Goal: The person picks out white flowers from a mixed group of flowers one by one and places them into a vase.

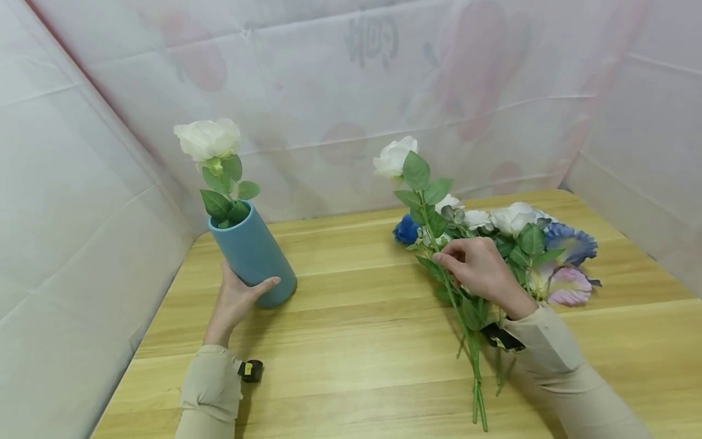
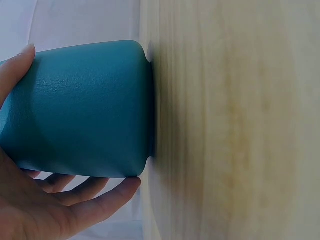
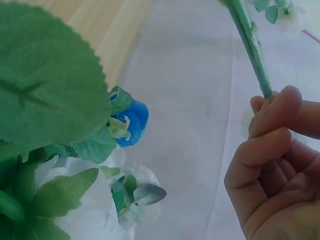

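A blue vase point(image 1: 249, 253) stands on the table, with one white rose point(image 1: 208, 140) rising from its mouth. My left hand point(image 1: 236, 302) holds the lower part of the vase, thumb on one side and fingers on the other, as the left wrist view also shows. On the right, a second white rose point(image 1: 396, 157) with green leaves is held up by my right hand point(image 1: 482, 268). Thumb and fingertips pinch its green stem point(image 3: 252, 55) in the right wrist view. Part of that stem runs in front of other stems, so its lower end is hard to single out.
Beneath and behind my right hand lies a pile of artificial flowers: a blue bloom point(image 1: 406, 229), a white bloom point(image 1: 512, 217), a violet-blue one point(image 1: 570, 242) and a pink one point(image 1: 570, 285). The wooden table point(image 1: 351, 341) meets a pale curtain point(image 1: 307, 110) at the back.
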The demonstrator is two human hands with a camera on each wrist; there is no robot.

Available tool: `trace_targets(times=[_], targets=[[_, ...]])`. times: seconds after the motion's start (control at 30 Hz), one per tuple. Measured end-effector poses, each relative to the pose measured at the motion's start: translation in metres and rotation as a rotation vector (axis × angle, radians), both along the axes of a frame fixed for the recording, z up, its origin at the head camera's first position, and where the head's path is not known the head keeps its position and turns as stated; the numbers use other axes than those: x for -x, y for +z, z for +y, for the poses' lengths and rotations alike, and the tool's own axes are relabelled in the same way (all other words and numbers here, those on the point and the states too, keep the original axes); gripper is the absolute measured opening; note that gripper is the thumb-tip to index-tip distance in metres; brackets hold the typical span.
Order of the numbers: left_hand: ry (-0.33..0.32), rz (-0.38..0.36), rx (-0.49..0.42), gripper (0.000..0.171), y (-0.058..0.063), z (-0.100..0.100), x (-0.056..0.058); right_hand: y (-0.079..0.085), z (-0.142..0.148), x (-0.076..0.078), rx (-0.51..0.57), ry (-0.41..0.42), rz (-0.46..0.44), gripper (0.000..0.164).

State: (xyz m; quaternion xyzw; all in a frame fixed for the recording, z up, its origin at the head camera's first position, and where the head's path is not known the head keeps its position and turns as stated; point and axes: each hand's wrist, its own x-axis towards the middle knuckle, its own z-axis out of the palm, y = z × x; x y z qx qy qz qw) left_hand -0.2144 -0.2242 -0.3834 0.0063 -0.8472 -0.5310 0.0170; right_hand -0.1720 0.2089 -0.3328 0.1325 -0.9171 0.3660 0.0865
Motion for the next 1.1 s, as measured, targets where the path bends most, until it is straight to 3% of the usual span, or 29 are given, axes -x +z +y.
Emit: trace_targets(times=[0.3,0.5,0.73,1.1], targets=[[0.005,0.003,0.003,0.113,0.000,0.000,0.000,0.013,-0.003,0.007,0.008,0.024,0.100,0.022],[0.000,-0.005,0.007,0.115,0.000,-0.001,0.000,0.018,-0.003,0.004,0.014,-0.024,0.120,0.021],[0.009,-0.014,0.013,0.116,0.000,0.001,0.000,0.019,-0.004,0.008,0.053,-0.014,0.241,0.020],[0.015,-0.012,0.020,0.115,0.000,0.001,-0.001,0.020,-0.005,0.010,0.087,-0.012,0.279,0.019]])
